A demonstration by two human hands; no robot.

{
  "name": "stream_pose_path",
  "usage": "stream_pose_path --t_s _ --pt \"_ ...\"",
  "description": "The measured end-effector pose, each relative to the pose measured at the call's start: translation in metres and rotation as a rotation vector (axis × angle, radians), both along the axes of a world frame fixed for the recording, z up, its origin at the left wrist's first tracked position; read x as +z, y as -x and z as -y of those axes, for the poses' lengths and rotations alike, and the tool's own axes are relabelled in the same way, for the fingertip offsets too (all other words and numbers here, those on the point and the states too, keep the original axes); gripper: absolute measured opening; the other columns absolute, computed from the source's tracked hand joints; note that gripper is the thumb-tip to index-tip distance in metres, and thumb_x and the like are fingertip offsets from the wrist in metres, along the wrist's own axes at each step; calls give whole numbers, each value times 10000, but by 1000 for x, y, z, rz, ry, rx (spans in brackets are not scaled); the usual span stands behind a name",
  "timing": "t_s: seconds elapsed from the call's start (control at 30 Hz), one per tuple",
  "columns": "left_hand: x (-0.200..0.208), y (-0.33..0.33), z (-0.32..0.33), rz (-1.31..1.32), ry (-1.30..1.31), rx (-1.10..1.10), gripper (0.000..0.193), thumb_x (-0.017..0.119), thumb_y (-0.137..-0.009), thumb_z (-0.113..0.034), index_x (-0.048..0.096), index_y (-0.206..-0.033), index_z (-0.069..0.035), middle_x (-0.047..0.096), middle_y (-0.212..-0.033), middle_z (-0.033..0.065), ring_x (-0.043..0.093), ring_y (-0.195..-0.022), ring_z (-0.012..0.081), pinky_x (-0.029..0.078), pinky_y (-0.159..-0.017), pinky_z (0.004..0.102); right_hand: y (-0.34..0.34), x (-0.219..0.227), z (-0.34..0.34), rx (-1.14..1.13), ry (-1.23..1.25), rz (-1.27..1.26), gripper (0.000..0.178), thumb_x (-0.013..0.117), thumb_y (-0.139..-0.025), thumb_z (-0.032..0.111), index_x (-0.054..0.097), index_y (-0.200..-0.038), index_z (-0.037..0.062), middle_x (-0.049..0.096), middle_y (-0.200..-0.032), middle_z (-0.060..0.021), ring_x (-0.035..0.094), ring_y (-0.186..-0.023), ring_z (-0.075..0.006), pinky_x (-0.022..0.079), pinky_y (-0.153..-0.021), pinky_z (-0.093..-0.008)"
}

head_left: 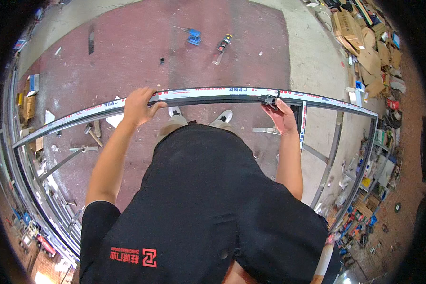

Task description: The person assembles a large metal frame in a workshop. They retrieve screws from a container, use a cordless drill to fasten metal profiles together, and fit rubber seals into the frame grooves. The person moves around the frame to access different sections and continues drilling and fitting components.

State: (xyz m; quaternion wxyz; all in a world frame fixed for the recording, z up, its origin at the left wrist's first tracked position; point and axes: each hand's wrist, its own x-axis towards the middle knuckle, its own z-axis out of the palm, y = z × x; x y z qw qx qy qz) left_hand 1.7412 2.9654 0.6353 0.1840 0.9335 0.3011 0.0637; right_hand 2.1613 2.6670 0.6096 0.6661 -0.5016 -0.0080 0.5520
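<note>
A long metal frame bar, covered in white printed protective film with a dark grooved edge, runs across in front of me. My left hand is closed over it left of the middle, fingers across the top and thumb on the near side. Farther right, my right hand pinches a short dark profile piece between thumb and fingers. That piece lies against the bar's near edge, close to where an upright film-covered bar joins it. Whether the piece sits inside the groove, I cannot tell.
Beyond the bar, a blue power drill and another power tool lie on the reddish floor. A hammer rests at the left, inside the frame. Cardboard is heaped at the far right; shelves with clutter stand nearer.
</note>
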Motion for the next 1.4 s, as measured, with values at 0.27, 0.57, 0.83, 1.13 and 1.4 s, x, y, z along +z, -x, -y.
stream_pose_path --t_s 0.27,0.57,0.83,1.13,1.4 --pt "-11 5 -9 200 -21 -55 489 742 -803 -498 650 -957 -43 612 -823 108 607 -783 294 476 -675 405 66 1 -28 -83 10 -64 395 625 -975 194 539 -1257 -69 570 -1290 -214 525 -1253 -361 353 -1156 -551" --pt "-22 14 -12 223 55 -47 513 745 -761 -547 651 -868 -54 633 -849 133 632 -818 327 481 -720 439 226 -16 -106 -103 -195 -147 306 539 -1009 164 558 -1261 -8 601 -1292 -157 556 -1213 -323 377 -1122 -511" --pt "-32 75 -28 249 -111 -13 574 700 -797 -595 664 -1036 -75 643 -943 130 615 -933 324 464 -820 437 210 -25 -102 -38 -151 -74 329 530 -1027 201 552 -1251 -40 614 -1248 -215 573 -1190 -352 421 -1094 -494" --pt "-5 268 -125 -91 -100 57 608 664 -827 -616 657 -1123 -85 671 -1042 134 635 -1016 336 491 -844 447 201 -30 -98 -1 -93 -33 339 572 -1012 236 574 -1229 -24 634 -1195 -180 605 -1127 -326 461 -1054 -466" --pt "-27 274 -141 98 -172 -44 579 661 -802 -634 637 -935 -70 641 -855 116 646 -840 344 497 -737 450 230 -22 -97 -139 -159 -23 372 524 -1032 227 523 -1304 -26 588 -1266 -202 530 -1238 -355 359 -1152 -524"
